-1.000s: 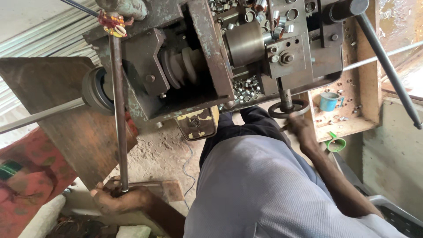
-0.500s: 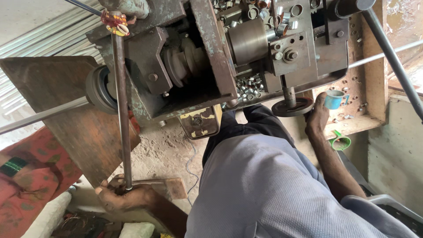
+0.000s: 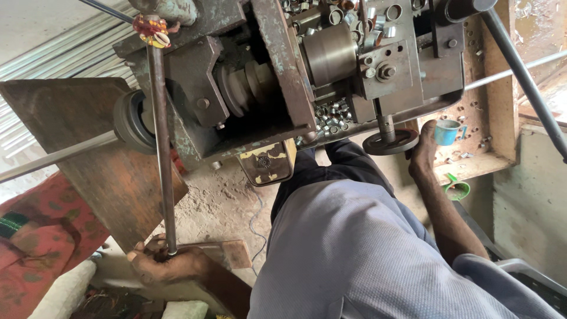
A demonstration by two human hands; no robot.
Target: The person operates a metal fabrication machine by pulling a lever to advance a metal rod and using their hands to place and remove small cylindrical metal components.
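A grimy metal machine (image 3: 295, 77) fills twelve o'clock. Its long lever rod (image 3: 160, 147) runs down to seven o'clock, where the left hand (image 3: 162, 264) closes around its lower end. At three o'clock the right hand (image 3: 424, 150) grips the round handwheel (image 3: 390, 143), beside a small blue cup (image 3: 446, 132).

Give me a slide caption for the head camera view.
Left hand grips lever rod; right hand rests at handwheel of worn metal machine.
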